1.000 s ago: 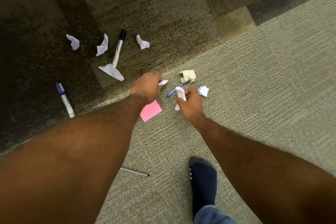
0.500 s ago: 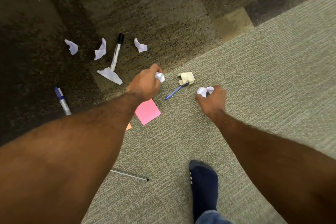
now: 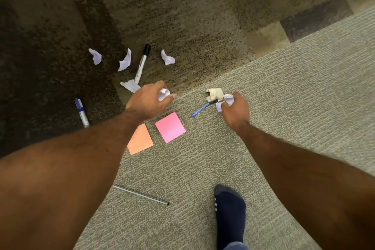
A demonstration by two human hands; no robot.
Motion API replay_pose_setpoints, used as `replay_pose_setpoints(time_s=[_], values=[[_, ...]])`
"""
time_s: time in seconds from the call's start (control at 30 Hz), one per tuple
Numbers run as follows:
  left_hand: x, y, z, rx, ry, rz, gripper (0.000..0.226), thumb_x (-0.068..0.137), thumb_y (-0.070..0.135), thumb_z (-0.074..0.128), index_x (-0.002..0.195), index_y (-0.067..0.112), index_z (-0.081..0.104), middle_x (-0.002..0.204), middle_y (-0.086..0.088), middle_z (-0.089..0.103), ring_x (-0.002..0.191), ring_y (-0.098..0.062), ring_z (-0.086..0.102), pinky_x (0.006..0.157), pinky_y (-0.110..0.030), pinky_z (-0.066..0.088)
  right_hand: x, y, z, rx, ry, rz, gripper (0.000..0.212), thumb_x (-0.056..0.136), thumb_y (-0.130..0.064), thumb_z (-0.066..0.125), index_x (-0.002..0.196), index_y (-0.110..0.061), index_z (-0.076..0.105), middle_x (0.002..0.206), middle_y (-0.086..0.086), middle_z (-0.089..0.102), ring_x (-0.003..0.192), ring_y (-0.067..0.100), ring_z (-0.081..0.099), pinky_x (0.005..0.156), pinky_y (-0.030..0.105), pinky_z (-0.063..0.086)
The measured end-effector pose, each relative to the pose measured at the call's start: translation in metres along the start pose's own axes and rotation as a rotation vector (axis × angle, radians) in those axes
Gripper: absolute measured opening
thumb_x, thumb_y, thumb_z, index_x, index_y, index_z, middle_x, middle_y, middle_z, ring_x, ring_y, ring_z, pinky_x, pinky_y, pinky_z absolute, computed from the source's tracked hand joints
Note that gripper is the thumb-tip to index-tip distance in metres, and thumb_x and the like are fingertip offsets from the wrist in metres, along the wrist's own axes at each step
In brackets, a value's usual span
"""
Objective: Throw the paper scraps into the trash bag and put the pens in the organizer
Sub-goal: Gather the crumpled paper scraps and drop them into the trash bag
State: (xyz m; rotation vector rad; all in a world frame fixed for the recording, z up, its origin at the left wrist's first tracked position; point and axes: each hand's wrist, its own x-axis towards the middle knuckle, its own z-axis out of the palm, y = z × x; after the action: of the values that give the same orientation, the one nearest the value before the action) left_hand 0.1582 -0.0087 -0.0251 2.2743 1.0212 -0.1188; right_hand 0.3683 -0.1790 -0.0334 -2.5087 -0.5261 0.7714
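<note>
Head view: both hands (image 3: pixel 149 100) clutching scraps (image 3: pixel 163 94).

Pink note (image 3: pixel 170 127), orange note (image 3: pixel 140 140), blue pen (image 3: pixel 202 109), white scraps (image 3: pixel 124 61), navy sock (image 3: pixel 230 212) with seemingly white stripes, speckled grey-green carpet (image 3: pixel 284 107).

light: dim upper left, brighter right | edges: wide-angle bending | focus: slightly soft

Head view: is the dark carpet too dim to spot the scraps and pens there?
Head view: dark carpet is dim, darkest at left, yet white scraps and both markers stand out; light carpet evenly lit; forearms bulge from wide-angle distortion.
</note>
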Motion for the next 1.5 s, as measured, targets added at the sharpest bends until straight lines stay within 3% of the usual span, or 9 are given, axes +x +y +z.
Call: replay_pose_setpoints(time_s=[0.1,0.23,0.37,0.47,0.57,0.67,0.83,1.3,1.5], values=[[0.001,0.001,0.002,0.01,0.003,0.003,0.039,0.092,0.06,0.049,0.095,0.021,0.048,0.088,-0.003,0.056,0.081,-0.027,0.055,0.063,-0.034,0.034,0.002,-0.003,0.002,0.037,-0.037,-0.018,0.038,0.085,-0.027,0.071,0.115,-0.01,0.054,0.1,0.004,0.064,0.077,0.011,0.059,0.058,0.025,0.045],[0.005,0.01,0.007,0.064,0.002,-0.005,0.06,0.088,0.068,0.047,0.104,0.012,0.06,0.096,-0.012,0.067,0.085,-0.031,0.062,0.063,-0.035,0.042,0.004,0.008,0.01,-0.082,-0.107,0.022,0.065,0.072,-0.04,0.083,0.12,-0.009,0.051,0.112,0.01,0.062,0.097,0.023,0.061,0.08,0.035,0.054],[0.012,0.029,0.013,0.131,-0.073,-0.016,0.041,0.088,0.056,0.052,0.081,0.016,0.055,0.082,-0.008,0.064,0.079,-0.031,0.062,0.061,-0.032,0.037,0.004,0.018,0.011,-0.121,-0.105,0.041,0.04,0.085,-0.02,0.071,0.119,-0.004,0.058,0.113,0.013,0.066,0.095,0.022,0.06,0.074,0.024,0.039],[0.019,0.053,0.018,0.104,-0.136,-0.03,0.027,0.086,0.039,0.057,0.104,0.019,0.061,0.097,-0.008,0.068,0.087,-0.031,0.064,0.067,-0.031,0.04,0.002,0.019,0.005,-0.06,-0.043,0.031,0.031,0.086,-0.02,0.067,0.114,-0.005,0.065,0.108,0.01,0.07,0.092,0.023,0.063,0.073,0.022,0.039],[0.031,0.077,0.03,0.043,-0.22,0.015,0.056,0.087,0.025,0.059,0.139,0.024,0.04,0.124,-0.009,0.062,0.105,-0.029,0.061,0.079,-0.034,0.044,0.003,0.023,-0.001,0.048,-0.038,0.065,0.03,0.084,-0.028,0.069,0.104,-0.006,0.063,0.093,0.005,0.067,0.076,0.016,0.061,0.063,0.019,0.046],[0.048,0.099,0.047,0.089,-0.252,0.089,0.068,0.085,0.027,0.064,0.144,0.028,0.031,0.137,-0.011,0.049,0.113,-0.031,0.057,0.089,-0.04,0.048,0.006,0.03,-0.004,0.209,-0.053,0.131,0.032,0.072,-0.033,0.068,0.089,-0.006,0.061,0.083,0.012,0.071,0.069,0.022,0.065,0.066,0.035,0.058],[0.068,0.126,0.074,0.178,-0.267,0.07,0.076,0.084,0.039,0.069,0.145,0.04,0.025,0.137,-0.013,0.032,0.099,-0.033,0.061,0.077,-0.038,0.05,0.004,0.035,-0.012,0.339,-0.065,0.113,0.003,0.087,-0.007,0.058,0.088,-0.007,0.061,0.073,-0.001,0.06,0.068,0.015,0.058,0.063,0.025,0.052],[0.037,0.074,0.044,0.045,-0.076,0.074,0.044,0.092,0.035,0.053,0.134,0.024,0.046,0.133,-0.008,0.056,0.116,-0.035,0.058,0.092,-0.043,0.047,-0.019,0.026,-0.005,0.578,-0.195,0.289,0.028,0.088,0.015,0.04,0.076,-0.01,0.047,0.076,0.013,0.059,0.065,0.023,0.064,0.045,0.025,0.052],[-0.01,0.008,-0.001,0.117,0.012,-0.053,0.028,0.087,0.041,0.048,0.098,0.016,0.053,0.104,-0.017,0.067,0.094,-0.039,0.063,0.071,-0.039,0.046,-0.029,-0.025,0.024,0.406,-0.236,0.2,0.028,0.086,0.006,0.046,0.064,-0.012,0.049,0.059,0.007,0.052,0.055,0.021,0.049,0.045,0.024,0.037]])
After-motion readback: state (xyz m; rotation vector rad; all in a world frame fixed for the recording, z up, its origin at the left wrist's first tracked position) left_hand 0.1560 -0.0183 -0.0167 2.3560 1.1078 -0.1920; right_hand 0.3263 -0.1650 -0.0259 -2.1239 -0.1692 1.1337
